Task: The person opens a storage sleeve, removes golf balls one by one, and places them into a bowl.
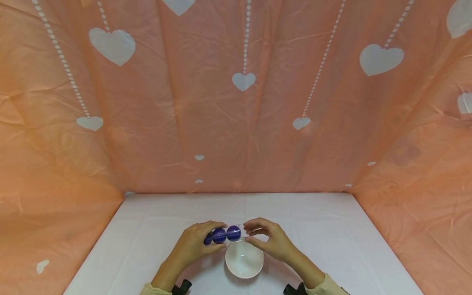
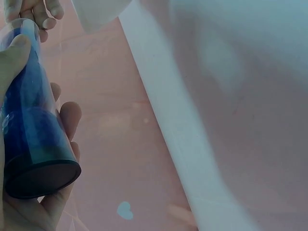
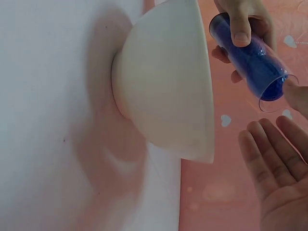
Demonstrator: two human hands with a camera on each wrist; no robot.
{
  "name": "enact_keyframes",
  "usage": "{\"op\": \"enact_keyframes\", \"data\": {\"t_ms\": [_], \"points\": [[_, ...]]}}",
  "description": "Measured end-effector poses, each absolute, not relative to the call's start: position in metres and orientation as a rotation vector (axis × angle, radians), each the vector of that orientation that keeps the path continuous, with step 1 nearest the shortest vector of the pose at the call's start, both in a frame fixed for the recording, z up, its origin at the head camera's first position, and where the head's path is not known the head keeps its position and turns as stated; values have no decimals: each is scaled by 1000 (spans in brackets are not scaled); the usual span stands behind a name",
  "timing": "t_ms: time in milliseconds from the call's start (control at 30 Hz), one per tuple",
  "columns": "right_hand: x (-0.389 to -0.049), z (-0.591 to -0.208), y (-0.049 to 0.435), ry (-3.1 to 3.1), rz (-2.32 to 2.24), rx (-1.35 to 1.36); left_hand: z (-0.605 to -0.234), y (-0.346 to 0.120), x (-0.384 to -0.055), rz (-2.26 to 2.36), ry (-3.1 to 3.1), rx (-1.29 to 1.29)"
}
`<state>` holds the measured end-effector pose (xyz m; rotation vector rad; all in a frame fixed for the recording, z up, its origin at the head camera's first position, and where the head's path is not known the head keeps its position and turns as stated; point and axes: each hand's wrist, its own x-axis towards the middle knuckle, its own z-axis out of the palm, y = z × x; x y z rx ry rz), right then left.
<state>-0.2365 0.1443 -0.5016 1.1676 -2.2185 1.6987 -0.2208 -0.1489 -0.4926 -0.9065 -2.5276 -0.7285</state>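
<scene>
My left hand point(image 1: 192, 241) grips a clear tube point(image 2: 38, 130) by its sides, thumb on one side and fingers on the other. Purple-blue balls point(image 1: 234, 233) sit in a row inside it. A black cap point(image 2: 43, 179) closes the end towards the left hand, while the other end looks uncapped in the right wrist view. Next to that rim is my right hand point(image 1: 272, 239), holding nothing, its fingers loosely extended and its thumb overlapping the rim in the right wrist view. Below the tube's far end stands a white bowl point(image 1: 244, 262).
A white cloth point(image 1: 317, 221) covers the table. Orange sheets with white hearts point(image 1: 243, 131) rise behind it and on both sides. Dark wrist mounts point(image 1: 181, 287) show by the sleeves at the lower edge.
</scene>
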Motion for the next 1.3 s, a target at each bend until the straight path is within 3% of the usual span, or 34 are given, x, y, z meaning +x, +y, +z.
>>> {"op": "enact_keyframes", "data": {"t_ms": [1300], "points": [[-237,-506,141,-2226,1782,1140,-479,-146,-225,-591,-2494,-990]]}}
